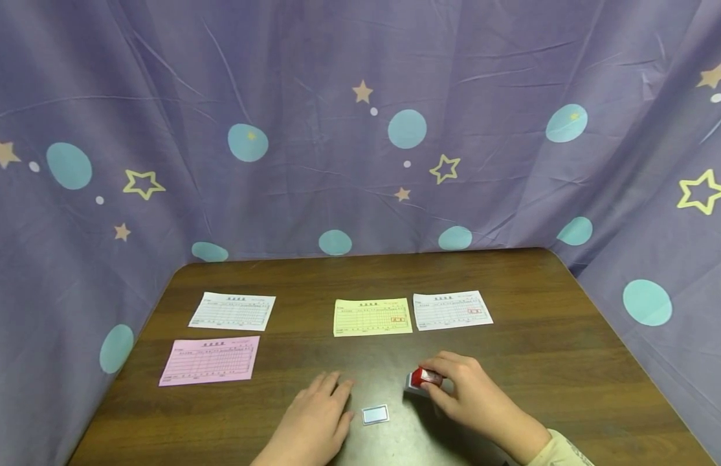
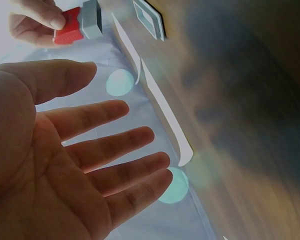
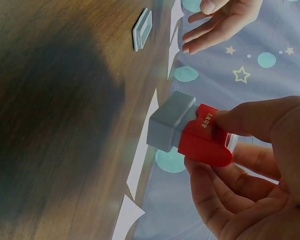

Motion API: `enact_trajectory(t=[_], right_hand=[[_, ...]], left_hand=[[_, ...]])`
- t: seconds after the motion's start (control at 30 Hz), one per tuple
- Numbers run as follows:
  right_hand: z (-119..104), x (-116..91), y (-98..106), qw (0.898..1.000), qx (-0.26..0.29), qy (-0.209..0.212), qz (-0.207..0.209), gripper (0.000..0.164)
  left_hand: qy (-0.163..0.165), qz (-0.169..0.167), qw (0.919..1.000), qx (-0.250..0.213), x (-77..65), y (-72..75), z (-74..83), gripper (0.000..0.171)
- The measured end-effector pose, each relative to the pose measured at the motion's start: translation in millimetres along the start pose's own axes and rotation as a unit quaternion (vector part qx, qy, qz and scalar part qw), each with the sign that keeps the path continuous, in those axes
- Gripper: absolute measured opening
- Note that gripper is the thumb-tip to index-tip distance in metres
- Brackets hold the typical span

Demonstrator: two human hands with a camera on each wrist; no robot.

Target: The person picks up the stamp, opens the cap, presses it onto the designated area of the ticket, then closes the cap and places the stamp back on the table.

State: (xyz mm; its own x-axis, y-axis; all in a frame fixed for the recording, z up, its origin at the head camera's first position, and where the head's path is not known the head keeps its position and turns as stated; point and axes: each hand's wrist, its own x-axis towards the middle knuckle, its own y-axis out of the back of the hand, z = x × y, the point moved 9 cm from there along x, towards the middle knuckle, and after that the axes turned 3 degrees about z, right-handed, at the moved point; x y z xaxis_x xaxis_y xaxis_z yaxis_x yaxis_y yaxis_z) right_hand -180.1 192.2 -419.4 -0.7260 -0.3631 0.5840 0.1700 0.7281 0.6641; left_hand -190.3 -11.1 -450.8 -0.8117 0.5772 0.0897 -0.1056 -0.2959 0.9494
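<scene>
From my remote seat I see the red-and-grey stamp [image 3: 205, 142] held above the table [image 1: 529, 362], its grey end facing down, toward the right of the near half. The right hand [image 1: 471, 398] pinches its red body between thumb and fingers, and a pale sleeve [image 1: 558, 450] shows at that wrist. Near the stamp, to its left, a small rectangular cap [image 1: 375, 415] lies on the wood, pale inside with a grey rim. Just beside the cap I have the left hand [image 1: 314, 417], palm down, fingers extended and spread, holding nothing. Beyond the hands, a yellow form [image 1: 369, 320] and a white form [image 1: 450, 309] lie side by side, each bearing a red mark near its right edge. Farther left I make out another white form [image 1: 232, 312], with a pink form [image 1: 211, 361] nearer me. A purple curtain [image 1: 337, 188] with stars and teal dots surrounds the far edge and sides.
</scene>
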Motion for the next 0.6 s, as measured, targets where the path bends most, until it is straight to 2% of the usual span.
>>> enact_trajectory(t=[0.6], right_hand=[[-1.5, 1.1, -1.3, 1.000, 0.009, 0.001, 0.000, 0.023]], left_hand=[[0.013, 0.034, 0.9993, 0.005, -7.9, 4.9, -23.6, 0.043]])
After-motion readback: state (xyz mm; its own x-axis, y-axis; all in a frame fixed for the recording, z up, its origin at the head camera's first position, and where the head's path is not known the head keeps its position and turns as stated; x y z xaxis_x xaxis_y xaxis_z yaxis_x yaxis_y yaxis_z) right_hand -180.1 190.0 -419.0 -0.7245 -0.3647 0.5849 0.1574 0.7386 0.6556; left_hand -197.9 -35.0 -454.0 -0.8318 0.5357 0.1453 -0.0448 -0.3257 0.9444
